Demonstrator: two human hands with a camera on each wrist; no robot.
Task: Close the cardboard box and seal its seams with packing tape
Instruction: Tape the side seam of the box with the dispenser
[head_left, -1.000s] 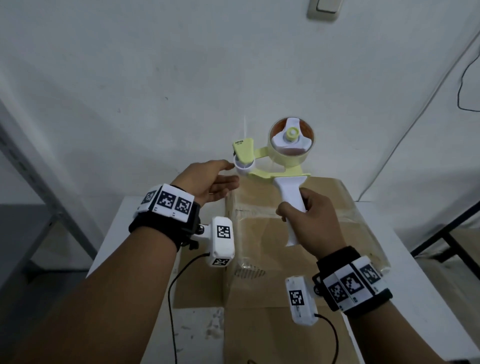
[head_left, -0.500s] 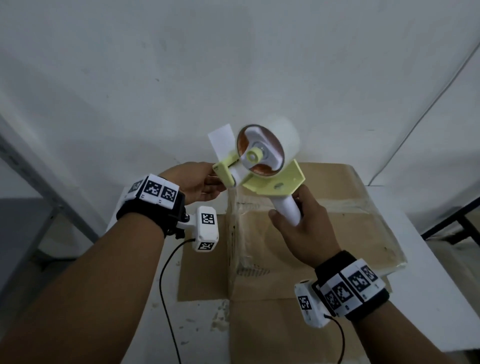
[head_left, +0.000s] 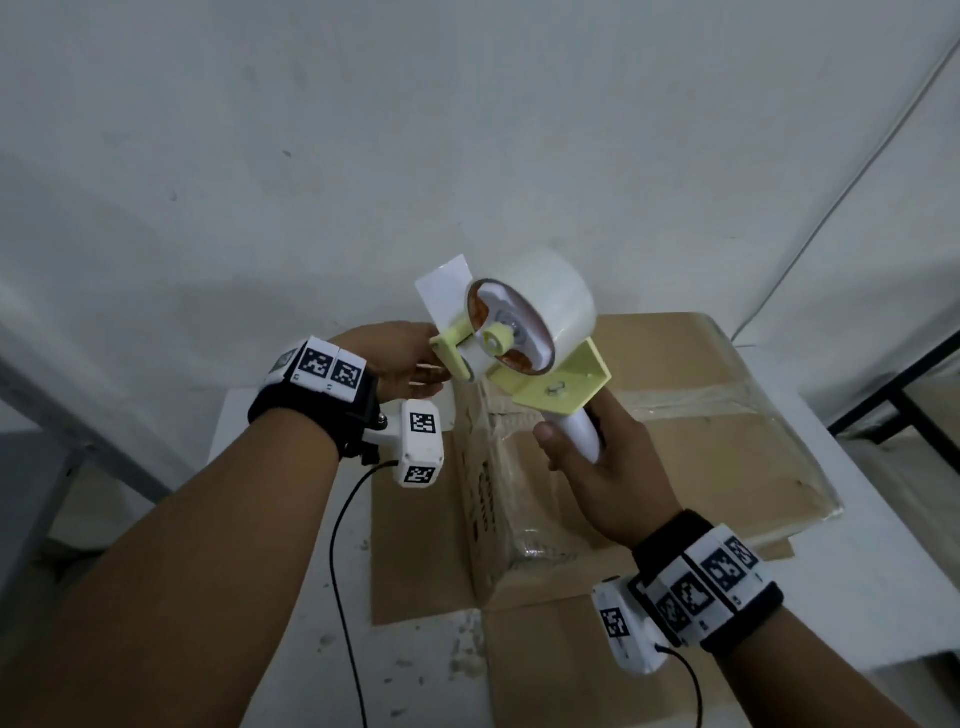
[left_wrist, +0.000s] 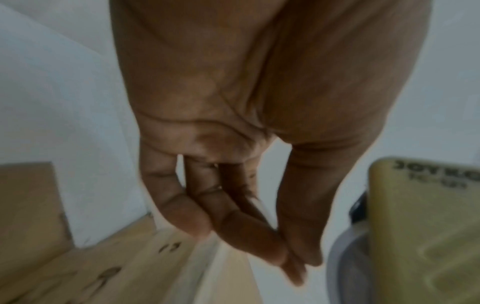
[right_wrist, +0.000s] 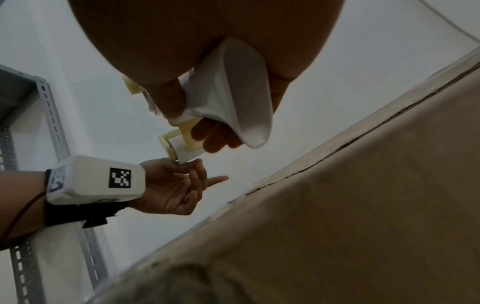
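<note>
A closed cardboard box (head_left: 701, 441) with clear tape across its top stands on the white table. My right hand (head_left: 582, 447) grips the white handle (right_wrist: 233, 92) of a yellow tape dispenser (head_left: 550, 384), held tilted above the box's left edge. Its clear tape roll (head_left: 545, 301) faces me. My left hand (head_left: 415, 364) is at the dispenser's front roller. There its thumb and index fingertips (left_wrist: 296, 265) meet in a pinch at the tape end, while the other fingers stay extended. The clear tape itself hardly shows.
Flat cardboard sheets (head_left: 410, 545) lie under and in front of the box on the table (head_left: 857, 519). A grey metal shelf frame (head_left: 78, 415) stands at the left, a black frame (head_left: 909, 395) at the right. The white wall is close behind.
The dispenser has come down and turned so the roll's side faces me. My left hand, open beside it a second ago, has closed in on the front roller.
</note>
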